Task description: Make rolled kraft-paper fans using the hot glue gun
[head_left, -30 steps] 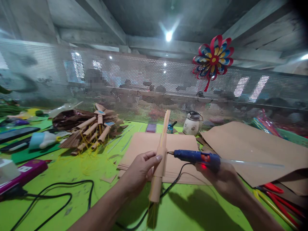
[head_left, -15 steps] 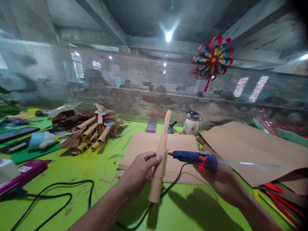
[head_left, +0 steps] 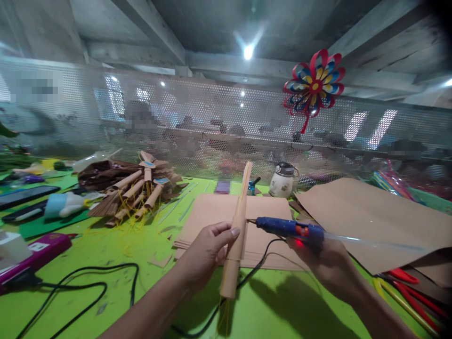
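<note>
My left hand (head_left: 217, 245) is closed around a rolled brown paper tube (head_left: 231, 278), tilted upright over the table. A second wrap of brown paper circles its middle, and a narrow folded strip with yellow thread rises from the top. Yellow threads also hang from the lower end. In my right hand (head_left: 325, 263) is a blue hot glue gun (head_left: 291, 229), its fingers wrapped round the grip. The nozzle points left at the edge of the paper wrap; whether it touches cannot be made out. A clear glue stick (head_left: 374, 243) sticks out of the gun's back.
Brown paper sheets (head_left: 264, 207) lie stacked behind the tube. At left are several finished paper pieces (head_left: 141, 188) and a purple power strip (head_left: 45, 252). A black cord (head_left: 137, 278) crosses the green table. Scissors (head_left: 409, 301) lie at right, a white jug (head_left: 282, 181) behind.
The view has shifted slightly. The glue gun's nozzle is a little higher along the paper wrap's edge. Both hands keep their hold.
</note>
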Demonstrator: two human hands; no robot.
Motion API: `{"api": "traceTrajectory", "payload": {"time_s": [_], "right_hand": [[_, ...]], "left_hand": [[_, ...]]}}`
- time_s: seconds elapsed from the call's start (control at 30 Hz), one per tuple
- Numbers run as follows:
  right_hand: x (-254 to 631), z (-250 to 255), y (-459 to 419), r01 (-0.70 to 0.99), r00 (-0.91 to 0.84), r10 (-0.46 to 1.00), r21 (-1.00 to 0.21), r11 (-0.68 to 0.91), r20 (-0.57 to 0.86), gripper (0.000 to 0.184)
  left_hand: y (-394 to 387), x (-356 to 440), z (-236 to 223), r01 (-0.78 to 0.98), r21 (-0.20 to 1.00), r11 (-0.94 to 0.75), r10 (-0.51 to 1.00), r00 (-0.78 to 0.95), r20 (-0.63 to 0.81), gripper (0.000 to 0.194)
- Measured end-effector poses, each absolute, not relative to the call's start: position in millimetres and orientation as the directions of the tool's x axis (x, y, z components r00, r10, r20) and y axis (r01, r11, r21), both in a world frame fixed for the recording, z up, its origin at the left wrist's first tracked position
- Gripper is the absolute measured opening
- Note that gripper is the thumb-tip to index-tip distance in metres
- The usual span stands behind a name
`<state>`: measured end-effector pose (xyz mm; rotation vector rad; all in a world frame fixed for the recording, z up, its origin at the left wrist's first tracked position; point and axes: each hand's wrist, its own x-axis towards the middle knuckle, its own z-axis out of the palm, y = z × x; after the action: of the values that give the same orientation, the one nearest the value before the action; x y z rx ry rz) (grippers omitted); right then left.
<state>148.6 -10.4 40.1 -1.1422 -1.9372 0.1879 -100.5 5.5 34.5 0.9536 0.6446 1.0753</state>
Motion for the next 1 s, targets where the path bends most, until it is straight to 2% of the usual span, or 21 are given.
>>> {"api": "traceTrajectory", "payload": {"time_s": [0.17, 0.33, 0.57, 0.8, 1.0], "right_hand": [[151.1, 45.6, -12.6, 0.674, -0.288, 0.791, -0.472, 0.568, 0.540, 0.020], [151.3, 48.8, -13.7, 0.655, -0.344, 0.765, -0.444, 0.611, 0.544, 0.017], [147.0, 48.1, -13.3, 0.672, -0.288, 0.741, -0.423, 0.608, 0.607, 0.017], [147.3, 52.9, -16.4, 0.654, -0.381, 0.716, -0.378, 0.656, 0.585, 0.012], [149.4, 52.8, -19.9, 0.629, -0.433, 0.709, -0.377, 0.680, 0.556, 0.009]], "left_hand": [[6.0, -101.0, 34.1, -0.442, 0.884, 0.155, 0.934, 0.357, 0.015, 0.015], [6.5, -101.8, 35.0, -0.433, 0.888, 0.156, 0.930, 0.367, 0.016, 0.017], [5.6, -101.4, 35.3, -0.431, 0.891, 0.145, 0.929, 0.370, 0.028, 0.016], [5.9, -101.6, 36.4, -0.457, 0.873, 0.173, 0.940, 0.340, -0.008, 0.010], [6.9, -104.0, 39.1, -0.449, 0.869, 0.206, 0.926, 0.377, -0.025, 0.015]]}}
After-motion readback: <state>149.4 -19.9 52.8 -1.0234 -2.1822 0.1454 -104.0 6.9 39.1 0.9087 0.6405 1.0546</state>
